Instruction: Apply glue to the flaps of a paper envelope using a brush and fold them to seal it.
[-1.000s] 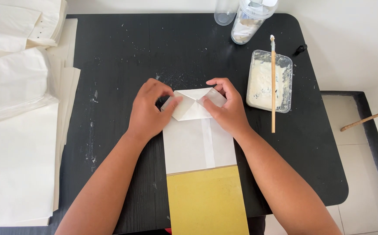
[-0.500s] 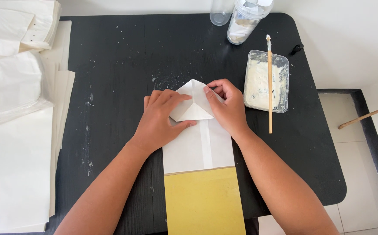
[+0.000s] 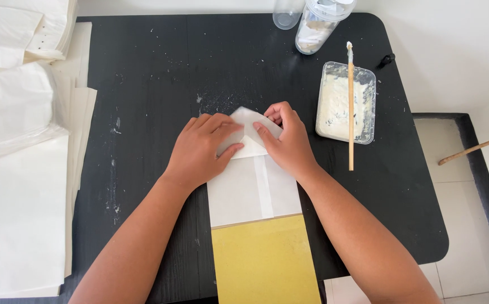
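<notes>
Item: white paper bag (image 3: pixel 254 188), lying flat at the middle of the black table (image 3: pixel 154 73), its top end being folded into a point. A glued seam is running down its centre. Its lower end is lying on a yellow board (image 3: pixel 264 262) that is reaching the near table edge.

Left hand (image 3: pixel 202 149): lying palm down, fingers stretched and close together, pressing the left fold flat; gripping nothing.

Right hand (image 3: pixel 286 141): lying on the right fold, fingers curled, tips pressing the flap down; whether it is pinching the paper cannot be told.

Right of the hands: clear rectangular tray (image 3: pixel 346 101), holding white paste. A brush (image 3: pixel 350 107) with a wooden handle is resting lengthwise across it, bristles at the far end.

Far edge: clear jar (image 3: pixel 319 25), holding whitish matter, lid off-white; beside it a clear cup (image 3: pixel 286 12), contents not discernible.

Left side: stacks of white paper (image 3: pixel 19 141), overlapping the table edge.

Floor, right: a wooden stick (image 3: pixel 475 148), lying aslant.
</notes>
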